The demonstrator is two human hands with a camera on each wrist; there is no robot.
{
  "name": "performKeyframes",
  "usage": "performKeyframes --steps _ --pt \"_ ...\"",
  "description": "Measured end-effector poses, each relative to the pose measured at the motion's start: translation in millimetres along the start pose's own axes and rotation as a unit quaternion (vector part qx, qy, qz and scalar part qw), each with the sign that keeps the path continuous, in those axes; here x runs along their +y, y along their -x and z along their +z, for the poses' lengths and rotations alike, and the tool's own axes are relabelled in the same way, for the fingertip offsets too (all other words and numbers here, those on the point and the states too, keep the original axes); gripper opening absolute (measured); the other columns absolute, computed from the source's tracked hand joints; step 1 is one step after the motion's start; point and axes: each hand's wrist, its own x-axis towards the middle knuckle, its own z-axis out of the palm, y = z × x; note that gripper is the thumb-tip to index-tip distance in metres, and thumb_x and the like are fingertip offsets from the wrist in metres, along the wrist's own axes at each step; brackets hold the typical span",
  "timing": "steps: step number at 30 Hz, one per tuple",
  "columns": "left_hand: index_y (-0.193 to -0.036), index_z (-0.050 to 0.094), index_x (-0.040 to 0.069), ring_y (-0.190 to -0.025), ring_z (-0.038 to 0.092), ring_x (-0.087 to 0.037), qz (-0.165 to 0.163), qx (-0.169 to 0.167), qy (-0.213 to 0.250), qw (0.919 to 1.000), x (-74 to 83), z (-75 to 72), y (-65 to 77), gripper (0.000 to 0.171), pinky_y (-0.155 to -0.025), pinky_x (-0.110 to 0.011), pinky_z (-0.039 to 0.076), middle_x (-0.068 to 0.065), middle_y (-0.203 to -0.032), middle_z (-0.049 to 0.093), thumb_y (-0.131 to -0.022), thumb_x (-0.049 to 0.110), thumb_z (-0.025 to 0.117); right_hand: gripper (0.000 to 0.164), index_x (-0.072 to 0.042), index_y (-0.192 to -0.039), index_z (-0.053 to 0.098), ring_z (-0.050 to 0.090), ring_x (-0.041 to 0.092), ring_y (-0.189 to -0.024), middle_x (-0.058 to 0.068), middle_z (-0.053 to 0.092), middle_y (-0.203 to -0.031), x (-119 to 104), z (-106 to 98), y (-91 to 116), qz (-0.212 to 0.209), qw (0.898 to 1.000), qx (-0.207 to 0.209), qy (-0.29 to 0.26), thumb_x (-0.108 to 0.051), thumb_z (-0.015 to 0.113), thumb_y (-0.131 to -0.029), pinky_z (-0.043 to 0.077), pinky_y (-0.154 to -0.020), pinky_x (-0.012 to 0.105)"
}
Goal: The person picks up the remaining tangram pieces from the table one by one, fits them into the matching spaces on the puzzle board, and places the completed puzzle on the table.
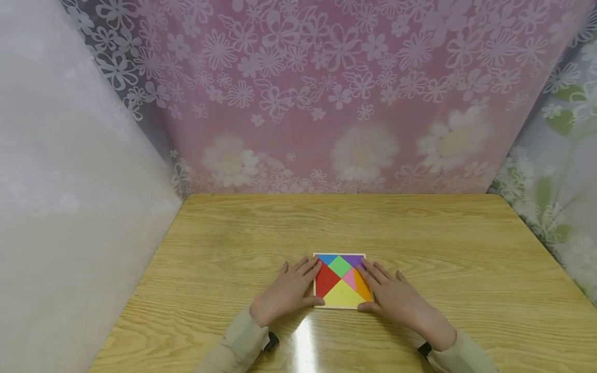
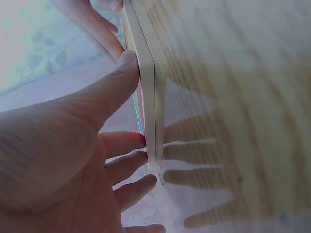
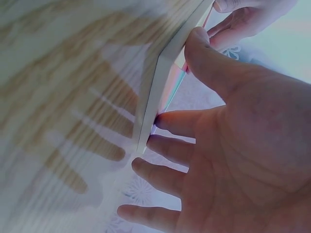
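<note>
A square tangram puzzle (image 1: 345,295) lies flat on the table, with blue, green, purple, red, pink, orange and yellow pieces filling its pale tray (image 2: 151,97). My left hand (image 1: 286,290) rests at the tray's left side, fingertips over the blue and red pieces and thumb at the near left corner. On the opposite side my right hand (image 1: 398,298) touches the purple and orange pieces, its thumb at the near right corner. Both hands have straight, spread fingers. In the right wrist view, the tray's side wall (image 3: 155,92) runs past the right thumb and fingertips.
The wooden table (image 1: 242,228) reaches back to a pink flowered curtain (image 1: 298,103). A whitish sheet (image 1: 84,207) hangs along the left and a leaf-patterned one (image 1: 555,207) along the right. Light glares off the tabletop nearest me.
</note>
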Motion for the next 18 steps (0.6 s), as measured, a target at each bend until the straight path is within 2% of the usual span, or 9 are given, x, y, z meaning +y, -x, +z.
performKeyframes --steps 10,13,16,18 --pt "-0.156 0.038 0.008 -0.151 0.031 -0.029 0.001 0.005 0.007 1.0 -2.4 -0.3 0.3 0.084 -0.114 -0.066 0.028 -0.007 -0.164 0.032 -0.091 0.052 0.068 0.084 -0.001 -0.151 0.045 0.041 0.044 -0.141 0.02 0.039 -0.158 -1 0 1 -0.001 1.0 0.008 0.001 -0.052 0.071 -0.089 0.037 -0.101 0.074" --pt "-0.155 0.042 0.007 -0.15 0.032 -0.031 -0.001 0.011 0.01 0.9999 -2.0 -2.3 -2.1 0.079 -0.115 -0.065 0.029 -0.008 -0.162 0.036 -0.093 0.05 0.067 0.082 -0.001 -0.15 0.046 0.039 0.045 -0.142 0.021 0.038 -0.158 0 -1 -1 -0.008 1.0 0.012 0.004 -0.05 0.071 -0.089 0.037 -0.101 0.074" --pt "-0.153 0.045 0.007 -0.149 0.033 -0.033 -0.008 0.026 0.013 0.9995 -0.8 -6.0 -7.3 0.072 -0.115 -0.064 0.029 -0.008 -0.16 0.04 -0.096 0.047 0.064 0.08 -0.002 -0.15 0.047 0.04 0.045 -0.141 0.021 0.037 -0.159 3 -2 -5 -0.018 0.998 0.041 0.032 -0.049 0.071 -0.089 0.039 -0.1 0.073" --pt "-0.153 0.045 0.007 -0.15 0.032 -0.034 -0.016 0.048 0.014 0.9986 0.7 -9.4 -11.5 0.069 -0.115 -0.065 0.028 -0.009 -0.16 0.04 -0.098 0.046 0.061 0.08 -0.004 -0.15 0.047 0.041 0.044 -0.141 0.021 0.035 -0.16 5 -4 -8 -0.025 0.995 0.08 0.06 -0.049 0.072 -0.089 0.042 -0.098 0.072"
